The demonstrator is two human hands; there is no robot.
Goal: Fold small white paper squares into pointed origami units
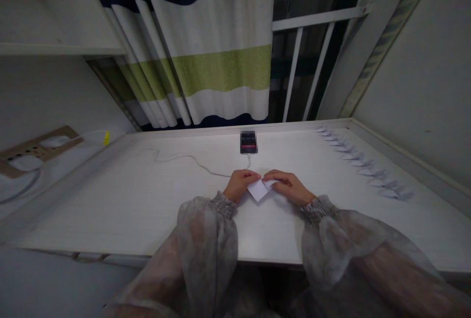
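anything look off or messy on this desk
Nothing stands out. The left hand and right hand hold a small white paper on the desk; folded pieces sit in a tidy row at right.

The paper (258,190) is plain white, a touch brighter than the surface (147,200), which is off-white with a faint lengthwise grain. The sleeves (206,239) are sheer pale grey, their gathered cuffs a denser grey. The curtain (221,67) carries broad horizontal bands: navy, white, lime green, white, then navy again. The phone (248,142) is black with a red streak, its cable (191,158) white. A small yellow tag (106,137) shows at the left, near a tan socket strip (37,148). The row of folded pieces (362,166) is white with a bluish cast. The railing (316,18) is white.
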